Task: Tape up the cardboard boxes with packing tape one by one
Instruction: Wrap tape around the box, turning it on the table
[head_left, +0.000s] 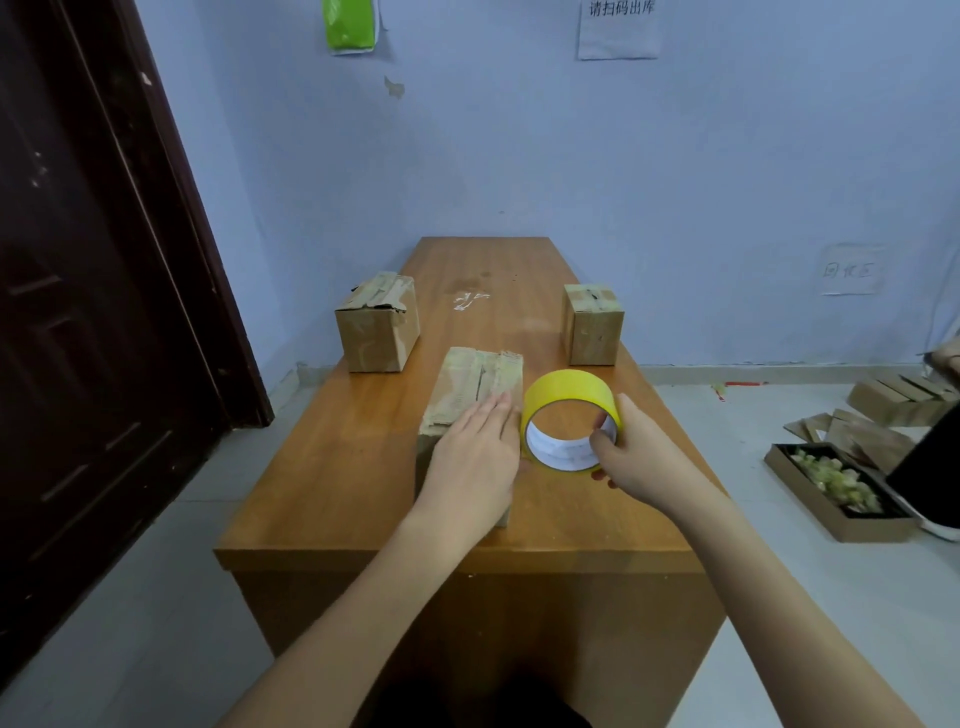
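Left hand (475, 457) flat on worn cardboard box (480, 384); right hand (636, 457) fingers grip yellow tape roll (569, 421).

Tape roll (570, 419) right of nearest box (475, 389)

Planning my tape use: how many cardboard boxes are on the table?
3: one under the left hand at the near box, one at the far left, one at the far right.

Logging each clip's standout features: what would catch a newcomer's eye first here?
The yellow tape roll, gripped by the right hand at the table's near end. Beside it the left hand lies flat on the nearest box; two more boxes stand farther back.
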